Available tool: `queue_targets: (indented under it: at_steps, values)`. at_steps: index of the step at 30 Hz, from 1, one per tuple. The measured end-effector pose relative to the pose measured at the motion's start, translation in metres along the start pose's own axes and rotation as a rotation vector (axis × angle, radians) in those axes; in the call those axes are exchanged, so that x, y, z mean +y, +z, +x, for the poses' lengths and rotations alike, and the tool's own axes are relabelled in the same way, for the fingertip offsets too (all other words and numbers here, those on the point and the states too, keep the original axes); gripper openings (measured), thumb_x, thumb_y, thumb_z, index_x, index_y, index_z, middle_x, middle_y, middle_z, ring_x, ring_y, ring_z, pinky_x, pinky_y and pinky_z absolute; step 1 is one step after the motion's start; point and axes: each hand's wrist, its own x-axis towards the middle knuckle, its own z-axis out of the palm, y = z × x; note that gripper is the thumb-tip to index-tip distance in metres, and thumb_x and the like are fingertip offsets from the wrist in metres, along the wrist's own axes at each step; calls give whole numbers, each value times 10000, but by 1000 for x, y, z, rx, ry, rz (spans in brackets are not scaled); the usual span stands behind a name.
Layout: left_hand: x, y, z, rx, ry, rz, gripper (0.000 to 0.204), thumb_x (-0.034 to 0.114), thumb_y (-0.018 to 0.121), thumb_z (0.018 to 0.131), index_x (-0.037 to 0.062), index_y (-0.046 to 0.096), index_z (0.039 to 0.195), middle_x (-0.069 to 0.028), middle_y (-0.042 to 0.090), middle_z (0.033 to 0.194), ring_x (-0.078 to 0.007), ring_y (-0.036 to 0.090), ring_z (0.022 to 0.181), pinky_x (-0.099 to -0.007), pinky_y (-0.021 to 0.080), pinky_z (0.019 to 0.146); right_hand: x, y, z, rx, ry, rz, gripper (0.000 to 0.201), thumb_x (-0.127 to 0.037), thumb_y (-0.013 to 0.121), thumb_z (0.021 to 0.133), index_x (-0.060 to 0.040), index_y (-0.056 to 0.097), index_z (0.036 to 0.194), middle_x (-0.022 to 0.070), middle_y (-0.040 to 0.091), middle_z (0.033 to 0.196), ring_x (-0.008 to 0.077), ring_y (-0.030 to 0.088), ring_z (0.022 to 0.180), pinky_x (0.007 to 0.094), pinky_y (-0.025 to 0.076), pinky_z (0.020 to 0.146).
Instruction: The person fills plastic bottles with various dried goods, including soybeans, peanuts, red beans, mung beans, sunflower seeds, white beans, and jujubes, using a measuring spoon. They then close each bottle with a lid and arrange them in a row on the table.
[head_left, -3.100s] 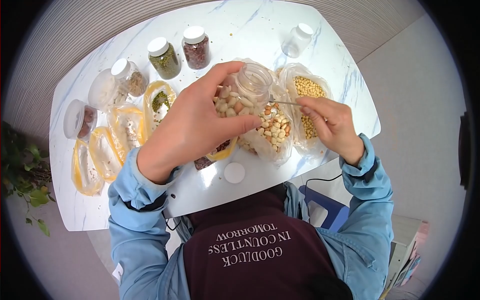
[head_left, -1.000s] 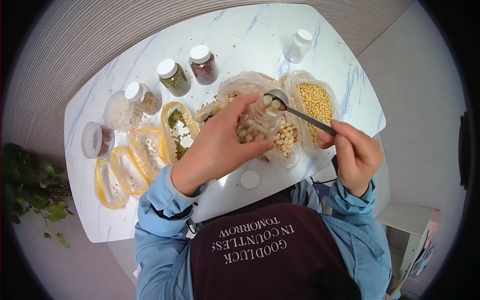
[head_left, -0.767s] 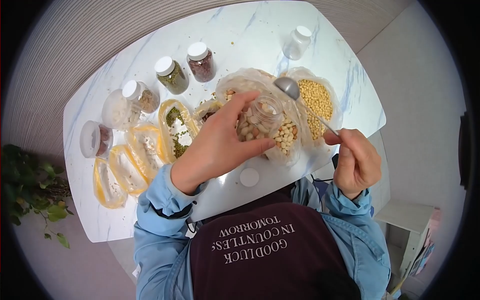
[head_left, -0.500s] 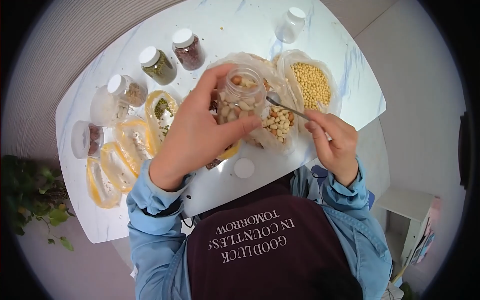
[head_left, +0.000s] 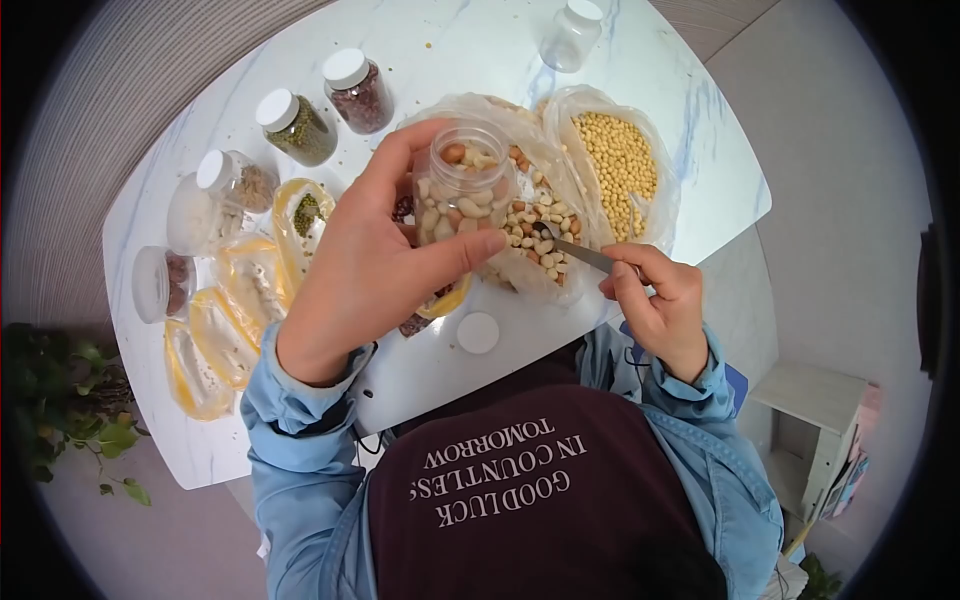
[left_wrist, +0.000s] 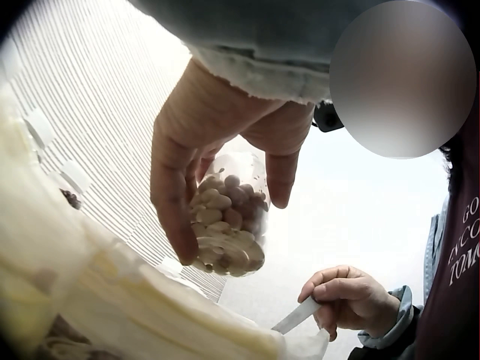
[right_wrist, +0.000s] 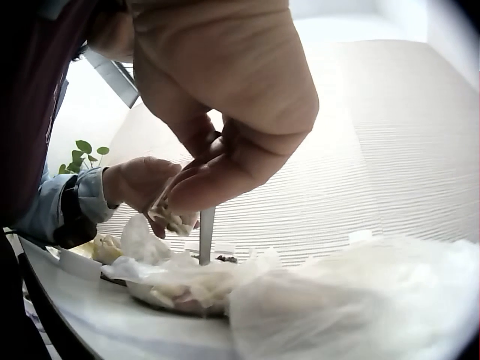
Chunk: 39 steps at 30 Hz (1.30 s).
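My left hand [head_left: 370, 250] grips a clear, lidless jar [head_left: 465, 205] holding peanuts, thumb on the near side and fingers on the far side. In the left wrist view the peanuts show through the wall of the jar [left_wrist: 231, 214]. Between thumb and fingers of my right hand [head_left: 662, 305] is the handle of a metal spoon [head_left: 585, 257]. Its bowl dips among the peanuts [head_left: 550, 265] in an open plastic bag [head_left: 545, 290], just right of the jar. In the right wrist view the spoon [right_wrist: 206, 236] points down into the bag, its bowl hidden.
A bag of yellow soybeans [head_left: 615, 165] lies right of the peanuts. A white lid [head_left: 478, 333] rests near the table's front edge. Left and behind stand capped jars of green beans [head_left: 305, 135] and red beans [head_left: 362, 100], beside several yellow-edged bags [head_left: 222, 335]. Another capped jar [head_left: 571, 40] stands far back.
The spoon carried peanuts over the jar mouth, then swung off it to the right. My right hand has since lowered it into the peanut bag. My left hand keeps holding the jar.
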Motion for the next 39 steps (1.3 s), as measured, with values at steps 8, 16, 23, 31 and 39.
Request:
queue_targets:
  at_steps: [8,16,23,31,39]
  values:
    - [-2,1,0,20,65,-21,647,68,743,758,18,409,1310,-79,573,1124,-112,578,958,-250,505,786,22,27,1,-14,89,307,160,-34,637,854,0,646,1010,54,666,770,77,611,680,223,488,616]
    - [-4,-1,1,19,51,-27,658,70,745,756,13,406,1317,-79,572,1133,-114,572,975,-252,498,805,24,36,4,34,160,509,191,-41,628,885,9,608,1068,68,664,852,109,627,760,231,506,673]
    - [-3,-1,1,9,42,9,672,57,746,745,9,401,1320,-90,557,1175,-139,562,1026,-273,496,852,28,33,8,64,223,746,193,-28,557,925,33,570,1108,140,668,920,177,660,838,285,555,747]
    - [-15,-1,2,-21,66,133,702,147,769,723,6,414,1312,-154,569,1169,-217,566,1061,-312,467,889,21,13,7,223,50,692,194,-7,558,917,54,555,1101,171,665,948,191,661,848,297,546,793]
    - [-14,5,-1,-88,14,218,697,198,767,720,27,432,1307,-199,564,1178,-299,560,1092,-356,444,926,-1,-24,12,232,-186,401,186,3,584,883,56,585,1061,124,663,917,173,661,832,277,517,776]
